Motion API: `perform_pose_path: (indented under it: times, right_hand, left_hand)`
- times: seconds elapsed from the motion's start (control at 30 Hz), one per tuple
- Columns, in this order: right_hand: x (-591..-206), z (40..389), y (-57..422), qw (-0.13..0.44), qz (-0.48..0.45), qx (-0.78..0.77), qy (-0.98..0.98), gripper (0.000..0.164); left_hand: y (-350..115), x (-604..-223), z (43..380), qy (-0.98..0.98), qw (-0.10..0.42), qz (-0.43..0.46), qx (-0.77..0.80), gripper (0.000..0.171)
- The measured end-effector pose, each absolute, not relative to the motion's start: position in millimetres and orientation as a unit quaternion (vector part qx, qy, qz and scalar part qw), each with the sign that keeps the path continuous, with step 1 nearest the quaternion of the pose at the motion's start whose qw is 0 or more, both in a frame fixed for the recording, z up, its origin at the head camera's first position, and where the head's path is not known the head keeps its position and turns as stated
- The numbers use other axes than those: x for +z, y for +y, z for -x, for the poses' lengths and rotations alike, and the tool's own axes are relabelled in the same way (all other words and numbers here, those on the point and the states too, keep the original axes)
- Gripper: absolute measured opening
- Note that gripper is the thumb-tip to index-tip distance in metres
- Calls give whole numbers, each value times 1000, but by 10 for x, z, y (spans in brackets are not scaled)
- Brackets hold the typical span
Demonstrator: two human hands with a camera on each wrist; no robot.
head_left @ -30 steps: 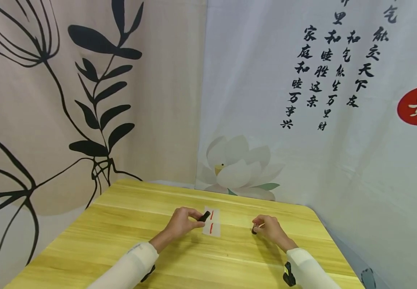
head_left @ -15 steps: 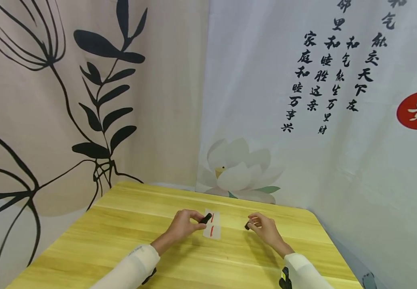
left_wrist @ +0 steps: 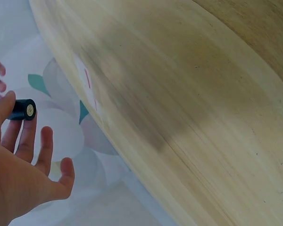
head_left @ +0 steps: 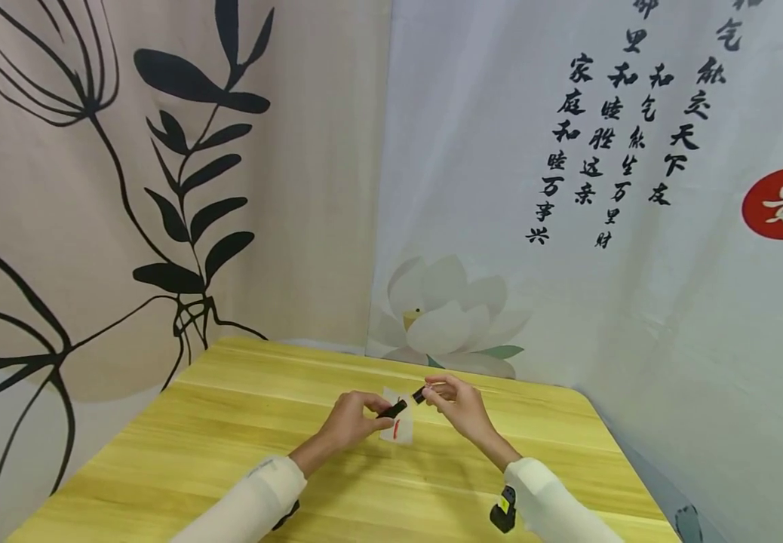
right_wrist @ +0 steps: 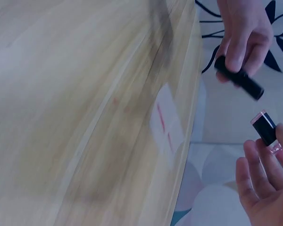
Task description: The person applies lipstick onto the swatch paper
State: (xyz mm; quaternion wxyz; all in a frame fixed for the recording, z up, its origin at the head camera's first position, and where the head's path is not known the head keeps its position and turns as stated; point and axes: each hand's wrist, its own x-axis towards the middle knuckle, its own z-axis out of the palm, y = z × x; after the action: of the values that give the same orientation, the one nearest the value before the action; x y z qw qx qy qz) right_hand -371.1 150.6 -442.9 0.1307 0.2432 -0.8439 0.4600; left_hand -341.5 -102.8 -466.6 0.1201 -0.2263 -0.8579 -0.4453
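Note:
My left hand (head_left: pixel 349 421) pinches a black lipstick tube (right_wrist: pixel 240 79) between thumb and fingers, above a small white paper (head_left: pixel 403 433). In the left wrist view a round pale label shows on the base of the lipstick (left_wrist: pixel 22 109). The thumb and fingers of my right hand (head_left: pixel 465 411) hold a short cap (right_wrist: pixel 264 128), black with clear pinkish ends. It faces the lipstick's free end, with a small gap between the two in the right wrist view. Two red strokes mark the paper, which lies flat on the table; the left hand and lipstick partly cover it in the head view.
The yellow wood-grain table (head_left: pixel 242 422) has rounded far corners. Behind it hangs a light fabric backdrop (head_left: pixel 310 188) with printed plants, a lotus and black characters. Dark wrist devices sit at both white sleeves (head_left: pixel 561 501).
My right hand has moved left and away from me with the cap, closing toward the lipstick. The left hand has shifted slightly right, its lipstick now overlapping the paper more.

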Motion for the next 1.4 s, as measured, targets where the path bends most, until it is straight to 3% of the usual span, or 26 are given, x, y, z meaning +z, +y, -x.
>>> perform_pose_path:
  times: [0.4,0.8,1.4]
  right_hand:
    - [-4455,3630,1266,108,-276,464,-835,25]
    - [-4449,3589,1164,96,-284,456,-838,23]
    - [-4395,3513,1157,93,-291,466,-830,25]
  left_hand:
    - [-1034,-4646,3408,-861,118,229,-438,18]
    - [-1014,-4638,3391,-856,145,222,-443,37]
    - [-1030,-4572,3387,-860,164,237,-422,38]
